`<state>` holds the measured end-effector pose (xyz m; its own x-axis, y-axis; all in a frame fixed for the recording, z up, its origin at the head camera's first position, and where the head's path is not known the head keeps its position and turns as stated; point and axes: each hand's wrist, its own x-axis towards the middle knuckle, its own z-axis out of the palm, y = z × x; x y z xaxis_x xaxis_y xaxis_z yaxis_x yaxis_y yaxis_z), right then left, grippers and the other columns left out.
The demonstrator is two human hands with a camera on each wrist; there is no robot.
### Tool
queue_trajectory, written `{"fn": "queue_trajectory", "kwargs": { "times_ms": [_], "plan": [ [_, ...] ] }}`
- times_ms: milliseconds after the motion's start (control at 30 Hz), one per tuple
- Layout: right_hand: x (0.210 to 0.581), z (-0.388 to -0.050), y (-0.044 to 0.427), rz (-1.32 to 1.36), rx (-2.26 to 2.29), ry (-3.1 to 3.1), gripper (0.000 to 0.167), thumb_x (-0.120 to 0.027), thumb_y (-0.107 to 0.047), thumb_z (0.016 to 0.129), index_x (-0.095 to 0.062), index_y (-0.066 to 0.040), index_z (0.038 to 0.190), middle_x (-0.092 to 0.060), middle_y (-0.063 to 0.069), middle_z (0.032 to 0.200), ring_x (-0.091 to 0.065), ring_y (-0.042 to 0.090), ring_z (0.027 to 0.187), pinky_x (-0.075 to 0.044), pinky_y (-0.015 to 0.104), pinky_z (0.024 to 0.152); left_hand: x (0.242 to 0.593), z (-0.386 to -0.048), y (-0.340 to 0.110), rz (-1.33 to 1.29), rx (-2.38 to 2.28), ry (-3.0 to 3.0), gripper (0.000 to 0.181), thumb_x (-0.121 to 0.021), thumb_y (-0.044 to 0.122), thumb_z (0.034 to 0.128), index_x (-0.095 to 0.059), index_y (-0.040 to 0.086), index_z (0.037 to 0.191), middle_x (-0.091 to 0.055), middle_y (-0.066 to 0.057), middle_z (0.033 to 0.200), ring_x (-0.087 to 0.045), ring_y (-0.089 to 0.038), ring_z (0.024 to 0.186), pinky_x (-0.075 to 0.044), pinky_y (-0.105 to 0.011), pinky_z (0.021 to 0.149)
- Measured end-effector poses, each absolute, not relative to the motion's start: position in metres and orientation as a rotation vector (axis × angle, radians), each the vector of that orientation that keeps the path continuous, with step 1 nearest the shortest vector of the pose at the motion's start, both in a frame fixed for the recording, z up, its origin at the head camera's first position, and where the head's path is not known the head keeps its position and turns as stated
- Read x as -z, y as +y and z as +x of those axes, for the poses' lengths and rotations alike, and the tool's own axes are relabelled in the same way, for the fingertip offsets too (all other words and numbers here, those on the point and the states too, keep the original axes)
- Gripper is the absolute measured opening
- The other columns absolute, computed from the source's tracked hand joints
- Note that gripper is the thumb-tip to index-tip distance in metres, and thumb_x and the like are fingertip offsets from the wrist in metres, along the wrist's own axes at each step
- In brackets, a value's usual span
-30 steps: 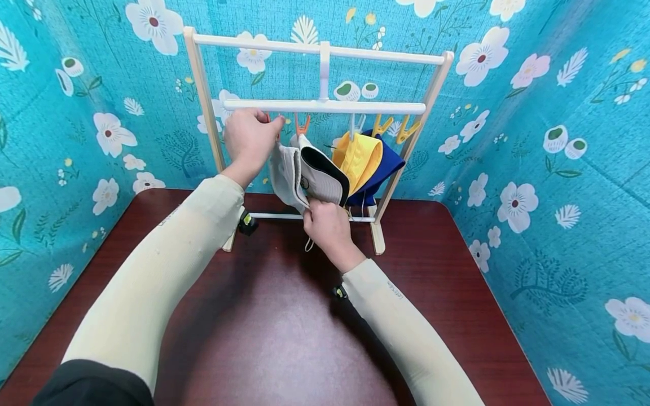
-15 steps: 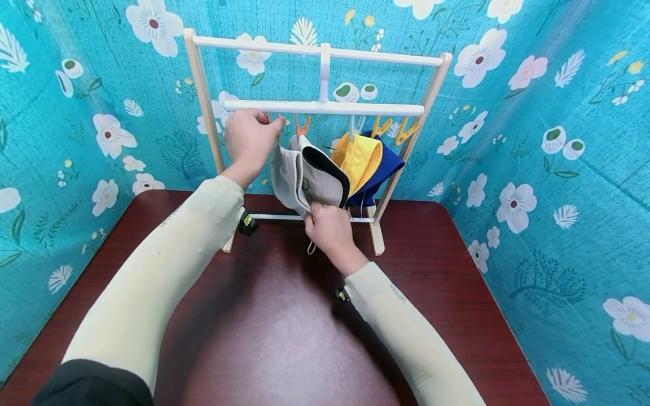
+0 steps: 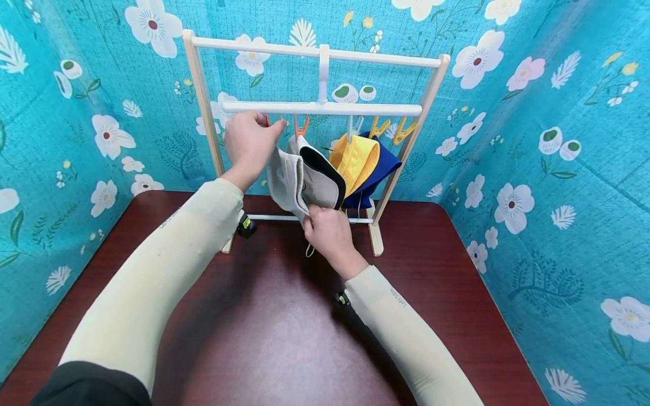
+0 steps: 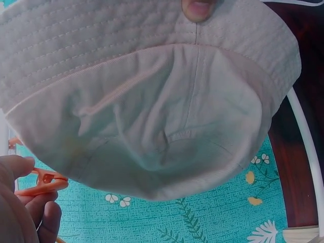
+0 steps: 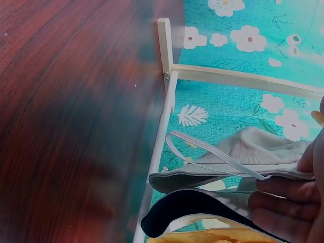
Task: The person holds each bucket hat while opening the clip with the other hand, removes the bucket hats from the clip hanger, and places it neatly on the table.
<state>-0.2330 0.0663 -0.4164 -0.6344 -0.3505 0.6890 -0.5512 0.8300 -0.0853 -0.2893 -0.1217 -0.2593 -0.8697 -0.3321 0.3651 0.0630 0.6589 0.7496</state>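
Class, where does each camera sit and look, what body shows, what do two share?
Worn on head: faces forward-down at the rack; left hand, right hand, arms show.
Worn on left wrist: faces the pale hat and orange clip; left hand, right fingertip show.
Worn on right wrist: faces the table and rack; right hand shows.
Wrist views share the pale hat.

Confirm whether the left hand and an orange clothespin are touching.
Touching. The left wrist view shows the left hand pinching the orange clothespin, with the thumb at one handle and fingers at the other.
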Motion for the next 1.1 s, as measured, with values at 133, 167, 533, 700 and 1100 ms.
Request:
{"fn": "queue_trajectory", "kwargs": {
  "times_ms": [133,167,533,700,1100],
  "plan": [
    [0.4159,-0.231,0.0663,0.657,-0.383,-2.327,0.023,-0.065,-0.011,0.086,-0.05,-0.012,0.067,-0.054,0.004,0.055,-0.06,0.032,0.05,-0.045,0.046,0.045,0.2632,-0.2898,-0.1232,0.184,1.095,-2.374,0.053,-0.065,0.068,0.0888,-0.064,0.017,0.07,-0.062,0.0,0.064,-0.06,-0.015,0.068,-0.042,-0.033,0.064],
    [0.4158,-0.2307,0.0664,0.656,-0.382,-2.331,0.023,-0.064,-0.011,0.086,-0.05,-0.012,0.068,-0.054,0.004,0.055,-0.06,0.032,0.05,-0.045,0.046,0.045,0.264,-0.29,-0.1235,0.181,1.089,-2.369,0.053,-0.066,0.068,0.0885,-0.064,0.018,0.071,-0.063,0.0,0.064,-0.06,-0.014,0.069,-0.042,-0.033,0.067],
    [0.4167,-0.2315,0.0653,0.688,-0.398,-2.329,0.022,-0.064,-0.011,0.087,-0.051,-0.013,0.069,-0.054,0.002,0.055,-0.06,0.028,0.05,-0.046,0.044,0.046,0.2667,-0.2894,-0.1257,0.169,1.071,-2.342,0.047,-0.069,0.066,0.0881,-0.067,0.019,0.082,-0.076,0.004,0.09,-0.067,-0.012,0.087,-0.048,-0.035,0.086],
    [0.4163,-0.2312,0.064,0.7,-0.409,-2.318,0.022,-0.064,-0.01,0.087,-0.052,-0.014,0.069,-0.053,0.001,0.055,-0.058,0.025,0.049,-0.045,0.043,0.046,0.266,-0.2877,-0.1265,0.172,1.051,-2.346,0.046,-0.068,0.065,0.0892,-0.072,0.019,0.093,-0.078,0.005,0.1,-0.068,-0.011,0.099,-0.043,-0.037,0.102],
    [0.4151,-0.2294,0.0605,0.707,-0.409,-2.285,0.019,-0.064,-0.01,0.086,-0.054,-0.014,0.07,-0.055,0.002,0.056,-0.063,0.028,0.053,-0.047,0.044,0.047,0.2657,-0.2861,-0.1315,0.145,1.021,-2.323,0.045,-0.069,0.061,0.0911,-0.075,0.021,0.111,-0.077,0.005,0.113,-0.068,-0.014,0.109,-0.047,-0.034,0.098]
  ]
}}
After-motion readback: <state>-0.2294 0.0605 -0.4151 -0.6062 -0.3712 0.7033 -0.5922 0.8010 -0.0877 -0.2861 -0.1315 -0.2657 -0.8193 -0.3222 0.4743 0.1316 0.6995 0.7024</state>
